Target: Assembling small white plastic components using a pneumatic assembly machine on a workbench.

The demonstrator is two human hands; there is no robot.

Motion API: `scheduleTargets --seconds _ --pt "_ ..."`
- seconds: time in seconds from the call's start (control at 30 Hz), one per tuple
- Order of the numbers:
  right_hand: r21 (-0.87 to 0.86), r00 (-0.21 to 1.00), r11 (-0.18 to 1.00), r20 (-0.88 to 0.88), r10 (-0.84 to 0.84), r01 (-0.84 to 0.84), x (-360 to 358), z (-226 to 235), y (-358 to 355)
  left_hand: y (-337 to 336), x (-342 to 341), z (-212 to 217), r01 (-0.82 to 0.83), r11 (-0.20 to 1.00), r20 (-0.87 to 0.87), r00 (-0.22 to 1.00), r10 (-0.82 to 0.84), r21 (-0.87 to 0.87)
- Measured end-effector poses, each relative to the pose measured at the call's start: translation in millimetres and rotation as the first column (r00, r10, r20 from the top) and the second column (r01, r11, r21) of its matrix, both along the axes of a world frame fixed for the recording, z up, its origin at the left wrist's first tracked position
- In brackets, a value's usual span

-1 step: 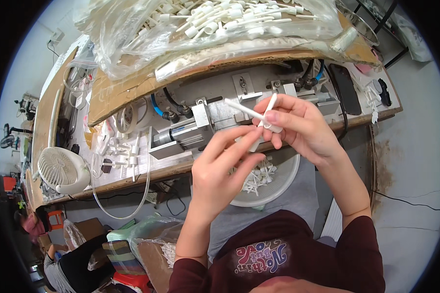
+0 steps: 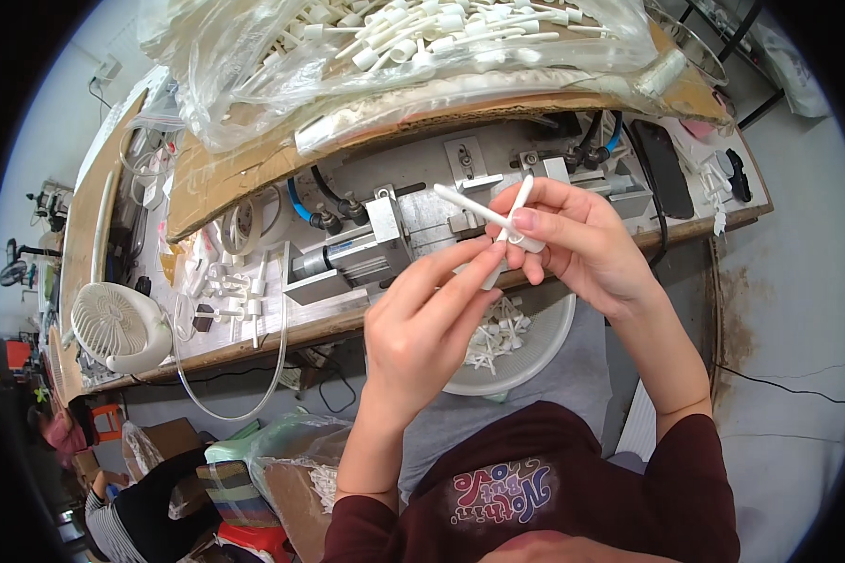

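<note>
Two slim white plastic rods cross in front of me, one leaning left (image 2: 467, 205) and the other standing more upright (image 2: 520, 199). At their lower ends are wider white heads, partly covered by fingers. My right hand (image 2: 587, 246) grips the pair between thumb and fingers, where they cross. From the left, my left hand (image 2: 418, 324) pinches the lower end of the upright rod, thumb and forefinger close together; a white head shows just beneath those fingertips. Under my hands, a round white basket (image 2: 561, 345) holds many similar white pieces (image 2: 493, 342).
Behind my hands, a metal clamping fixture (image 2: 352, 251) with air hoses sits on the bench. Above it, a cardboard sheet (image 2: 221, 192) carries a plastic bag of white capped rods (image 2: 413, 33). A fan (image 2: 115, 327), loose white parts (image 2: 244, 298) and a dark phone (image 2: 663, 169) lie around.
Almost nothing differs; my left hand has shifted very slightly to the left, and both hands keep their hold on the white rods.
</note>
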State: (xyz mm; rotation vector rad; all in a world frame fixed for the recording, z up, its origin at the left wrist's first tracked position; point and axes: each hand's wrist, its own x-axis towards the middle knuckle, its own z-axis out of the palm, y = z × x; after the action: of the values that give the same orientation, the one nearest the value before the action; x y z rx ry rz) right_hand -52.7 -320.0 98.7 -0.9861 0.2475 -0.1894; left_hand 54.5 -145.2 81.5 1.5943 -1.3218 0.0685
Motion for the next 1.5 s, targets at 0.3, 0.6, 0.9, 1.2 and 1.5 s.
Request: scheduleTargets --seconds 0.3,0.6,0.9,1.2,1.5 --pt "-0.153 0.920 0.907 0.056 -0.388 0.392 -11.5 -8.9 7.0 0.2 0.1 -23.6 -0.144 0.984 0.266 0.958 0.111 0.108" --pt "-0.177 0.937 0.920 0.091 -0.338 0.349 -20.6 -12.3 9.4 -14.9 -1.3 -26.7 -0.229 0.933 0.354 0.927 0.122 0.278" --pt "-0.439 0.943 0.835 0.190 -0.274 0.331 -35.9 -13.8 7.2 -15.1 -1.4 -24.0 -0.233 0.914 0.358 0.928 0.106 0.333" --pt "-0.874 0.930 0.346 0.259 -0.262 0.341 -38.8 -19.0 20.2 -12.0 11.8 -8.8 -0.077 0.950 0.155 0.987 0.031 0.303" --pt "-0.907 0.955 -0.325 0.296 -0.035 0.269 -17.4 -46.8 30.2 -65.8 102.1 59.6 -0.317 0.939 0.422 0.839 0.343 -0.133"
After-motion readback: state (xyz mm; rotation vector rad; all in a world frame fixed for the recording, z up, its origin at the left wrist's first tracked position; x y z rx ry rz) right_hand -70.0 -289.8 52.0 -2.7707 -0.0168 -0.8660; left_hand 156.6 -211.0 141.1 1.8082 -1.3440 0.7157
